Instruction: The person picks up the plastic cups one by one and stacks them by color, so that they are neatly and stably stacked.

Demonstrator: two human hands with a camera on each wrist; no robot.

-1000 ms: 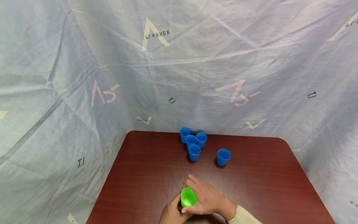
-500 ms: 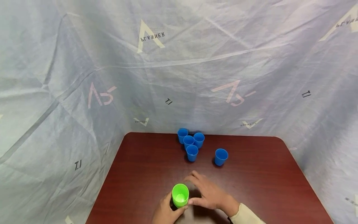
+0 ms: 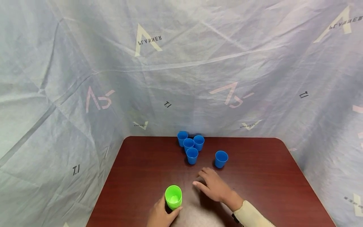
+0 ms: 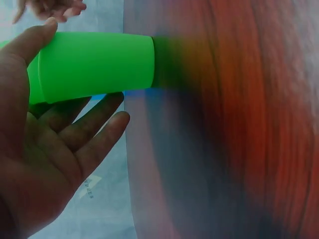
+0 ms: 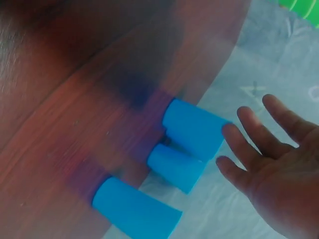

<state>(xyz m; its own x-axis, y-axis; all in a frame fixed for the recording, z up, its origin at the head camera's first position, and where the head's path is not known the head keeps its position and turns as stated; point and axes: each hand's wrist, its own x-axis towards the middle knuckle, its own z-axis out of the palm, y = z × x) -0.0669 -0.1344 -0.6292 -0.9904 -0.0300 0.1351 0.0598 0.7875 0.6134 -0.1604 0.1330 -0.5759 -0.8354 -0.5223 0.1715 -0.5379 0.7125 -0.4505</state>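
Note:
Near the front of the table my left hand grips a stack of nested green cups. In the left wrist view the thumb lies on the near side of the green cups and the fingers pass behind them. My right hand holds nothing and hovers over the table, fingers spread and slightly bent. Just beyond its fingertips stands a single blue cup. Left of that, several blue cups stand in a tight group, the nearest blue cup in front. The right wrist view shows the right hand with its palm bare.
The dark red wooden table runs back to a grey printed cloth that hangs behind it and at both sides. The grouped blue cups, including a far blue cup, stand close to the table's back edge.
My right hand has let go of the green cups and moved right and forward toward the single blue cup. My left hand has drawn the green stack to the left.

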